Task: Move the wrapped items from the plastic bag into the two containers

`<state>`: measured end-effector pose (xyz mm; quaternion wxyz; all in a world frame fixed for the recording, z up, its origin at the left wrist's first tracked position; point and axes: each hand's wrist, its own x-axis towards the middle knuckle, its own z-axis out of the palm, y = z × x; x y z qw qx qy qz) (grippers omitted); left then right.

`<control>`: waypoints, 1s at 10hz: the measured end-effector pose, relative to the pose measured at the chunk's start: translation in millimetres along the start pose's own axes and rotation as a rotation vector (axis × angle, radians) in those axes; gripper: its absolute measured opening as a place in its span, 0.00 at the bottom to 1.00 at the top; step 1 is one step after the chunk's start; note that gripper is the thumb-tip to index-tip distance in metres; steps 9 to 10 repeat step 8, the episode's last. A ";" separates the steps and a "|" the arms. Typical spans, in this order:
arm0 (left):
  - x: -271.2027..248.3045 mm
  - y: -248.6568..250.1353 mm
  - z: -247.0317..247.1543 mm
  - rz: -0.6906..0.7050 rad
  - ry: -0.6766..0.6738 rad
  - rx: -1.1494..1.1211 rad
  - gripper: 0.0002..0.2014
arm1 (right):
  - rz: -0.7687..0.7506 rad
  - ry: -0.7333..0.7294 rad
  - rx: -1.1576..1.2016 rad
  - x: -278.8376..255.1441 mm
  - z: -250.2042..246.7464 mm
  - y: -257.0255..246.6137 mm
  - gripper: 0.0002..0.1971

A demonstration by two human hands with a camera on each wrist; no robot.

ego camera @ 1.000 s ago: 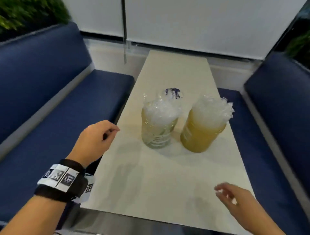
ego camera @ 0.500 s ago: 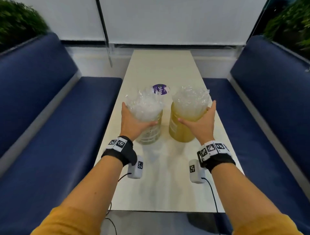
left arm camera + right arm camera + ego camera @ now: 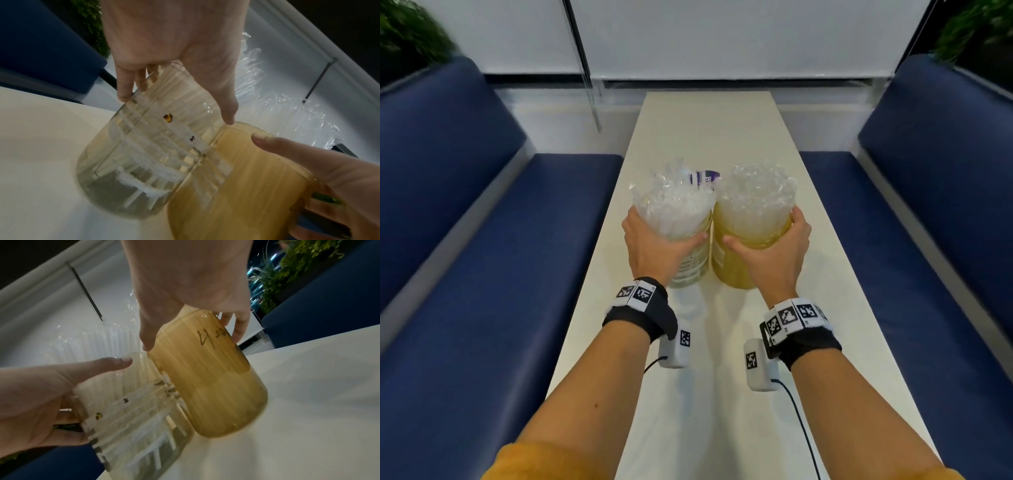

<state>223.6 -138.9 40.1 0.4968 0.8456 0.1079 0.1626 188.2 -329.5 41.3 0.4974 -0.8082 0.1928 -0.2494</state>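
Observation:
Two containers stand side by side and touching on the white table (image 3: 722, 342). The clear container (image 3: 693, 267) (image 3: 133, 162) (image 3: 139, 426) is on the left, the yellow container (image 3: 729, 270) (image 3: 236, 186) (image 3: 209, 386) on the right. Both are packed with upright wrapped items (image 3: 674, 202) (image 3: 753, 198) sticking out of their tops. My left hand (image 3: 654, 246) (image 3: 174, 48) grips the clear container near its rim. My right hand (image 3: 777, 253) (image 3: 185, 280) grips the yellow one the same way. No plastic bag shows.
A purple and white object (image 3: 703, 178) peeks out behind the containers. Blue bench seats (image 3: 500, 274) (image 3: 928, 257) flank the narrow table on both sides. The table's far end meets a white wall (image 3: 722, 41). Plants (image 3: 407, 37) sit behind both backrests.
A second ago both hands hovered free near the table's front edge. They reached forward, wrapped round the two containers, and the containers now stand closer together, touching.

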 end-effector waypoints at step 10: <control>50.3 -2.3 -6.7 -0.117 -0.145 -0.013 0.73 | 0.138 -0.083 0.145 47.8 -4.3 6.9 0.66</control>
